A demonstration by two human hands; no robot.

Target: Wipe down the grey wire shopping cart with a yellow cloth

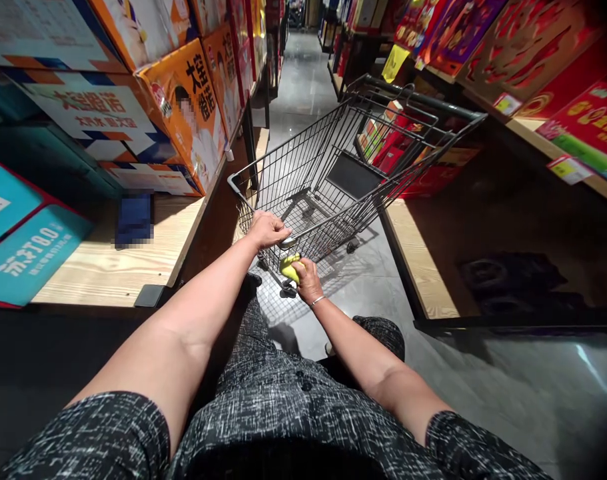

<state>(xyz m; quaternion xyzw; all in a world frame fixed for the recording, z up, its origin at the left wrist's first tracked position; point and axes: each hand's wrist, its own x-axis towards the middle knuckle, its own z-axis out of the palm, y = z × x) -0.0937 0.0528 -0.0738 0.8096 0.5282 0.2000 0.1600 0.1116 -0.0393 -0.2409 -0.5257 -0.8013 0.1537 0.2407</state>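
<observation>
- Shopping cart [340,210]: stands on the grey floor [308,87] in the aisle, in front of the person, between the left shelf [168,257] and the right shelf [420,260].
- Cart heading: front end points toward the person and slightly left; handle bar [423,97] lies at the far end, toward the right shelf. Long axis runs diagonally, from near left to far right. The basket is upright, with a dark panel [353,175] near the handle end.
- Left hand [269,230]: placed at the cart's front rim [240,192], by the near corner. Grip is curled over the rim.
- Right hand [308,280]: low, just outside that corner. Grip pinches a yellow cloth [289,269] between thumb and fingers. A bracelet [316,301] circles the wrist.
- Yellow cloth: crumpled, projecting from the fingers toward the left, below the left hand; its long axis cannot be determined. Contact with the cart cannot be confirmed.
- Left shelf: carries stacked orange boxes [183,113], a turquoise box [43,247] at the near end, and a blurred dark-blue item [134,217] between them.
- Right side: red boxes [590,127] occupy the upper level.
</observation>
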